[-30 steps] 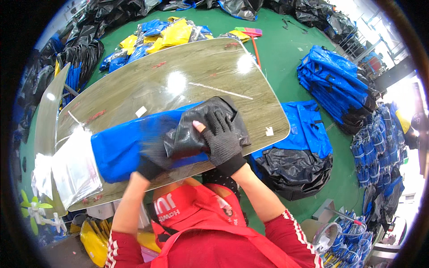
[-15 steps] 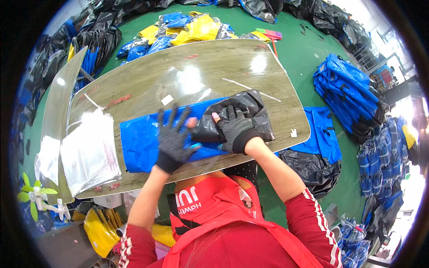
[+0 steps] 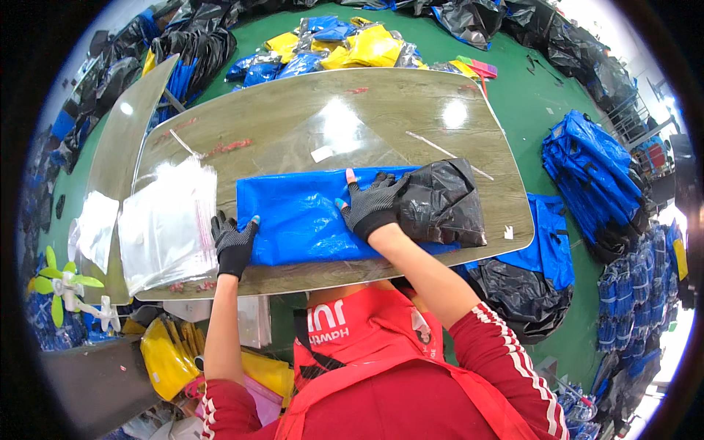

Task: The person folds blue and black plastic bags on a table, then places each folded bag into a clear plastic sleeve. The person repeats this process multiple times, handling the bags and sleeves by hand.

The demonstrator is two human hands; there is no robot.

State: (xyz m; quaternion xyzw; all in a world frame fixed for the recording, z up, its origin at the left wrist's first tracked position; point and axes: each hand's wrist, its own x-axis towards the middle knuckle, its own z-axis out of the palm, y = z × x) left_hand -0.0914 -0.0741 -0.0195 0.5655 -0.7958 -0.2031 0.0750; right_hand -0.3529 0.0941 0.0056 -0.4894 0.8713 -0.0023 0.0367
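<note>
A folded blue-and-black plastic sheet (image 3: pixel 301 227) lies lengthwise on the wood-patterned table (image 3: pixel 418 95). Its black end (image 3: pixel 444 202) is bunched up at the right. My right hand (image 3: pixel 370 205), in a dark ribbed glove with bare thumb and fingertip, presses flat with spread fingers where the blue meets the black. At the sheet's left end is my left hand (image 3: pixel 235 242), gloved the same way, thumb apart from the fingers and nothing gripped. Right beside it rests a stack of clear plastic bags (image 3: pixel 169 227).
Blue and yellow packed bundles (image 3: pixel 374 45) are heaped on the green floor beyond the table. To the right stand blue folded pieces (image 3: pixel 590 165), with another blue-and-black piece (image 3: pixel 517 293) by the table's corner. A small green-bladed fan (image 3: pixel 66 282) sits at lower left.
My left hand has moved left, from the sheet's middle to its left end. The right hand has slid left off the black part onto the blue. The view has shifted somewhat.
</note>
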